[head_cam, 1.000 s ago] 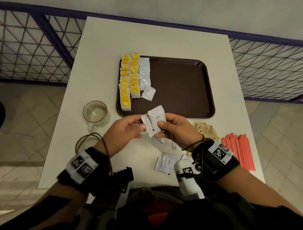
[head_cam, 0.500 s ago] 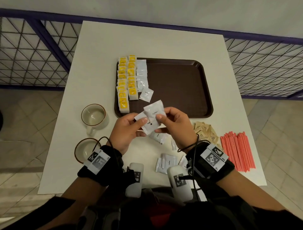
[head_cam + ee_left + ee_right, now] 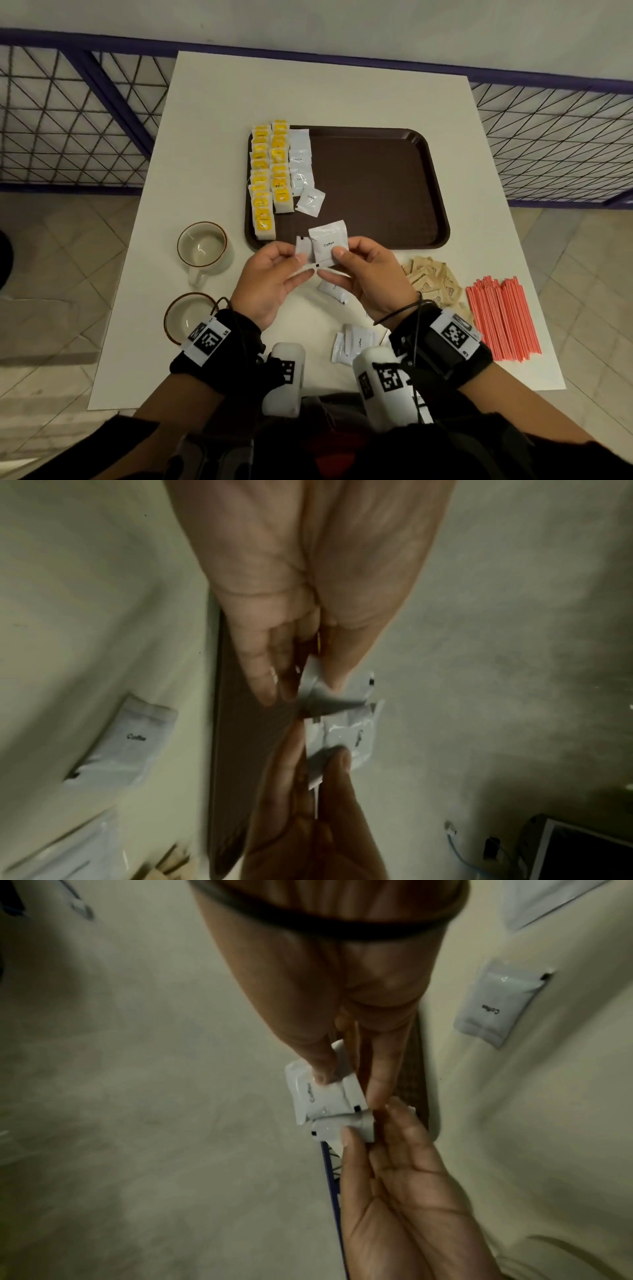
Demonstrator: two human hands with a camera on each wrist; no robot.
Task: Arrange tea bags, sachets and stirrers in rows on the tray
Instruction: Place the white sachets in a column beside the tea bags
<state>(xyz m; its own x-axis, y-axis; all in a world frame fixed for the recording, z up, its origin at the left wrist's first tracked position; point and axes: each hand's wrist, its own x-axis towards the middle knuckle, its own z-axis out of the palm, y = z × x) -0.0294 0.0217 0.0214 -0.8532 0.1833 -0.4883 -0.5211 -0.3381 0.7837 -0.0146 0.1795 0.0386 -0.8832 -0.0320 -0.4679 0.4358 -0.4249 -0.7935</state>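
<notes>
Above the near rim of the brown tray (image 3: pixel 376 192), both hands hold white coffee sachets. My right hand (image 3: pixel 331 263) pinches the sachet printed "Coffee" (image 3: pixel 328 243), also seen in the right wrist view (image 3: pixel 318 1096). My left hand (image 3: pixel 304 264) pinches a second sachet (image 3: pixel 302 246) that overlaps it on the left (image 3: pixel 325 696). On the tray's left side lie two rows of yellow tea bags (image 3: pixel 270 171) and a row of white sachets (image 3: pixel 300 161). Red stirrers (image 3: pixel 501 318) lie on the table at the right.
Loose white sachets (image 3: pixel 354 342) lie on the white table (image 3: pixel 308 89) near my wrists, one more (image 3: pixel 334 291) under my hands. Brown sugar sachets (image 3: pixel 431 277) are piled beside the stirrers. Two cups (image 3: pixel 202 245) (image 3: pixel 186 317) stand at the left. A purple railing borders the table.
The two sachets, held stacked together before, have slid apart: one now sticks out to the left in my left hand. Both hands stay over the tray's near rim.
</notes>
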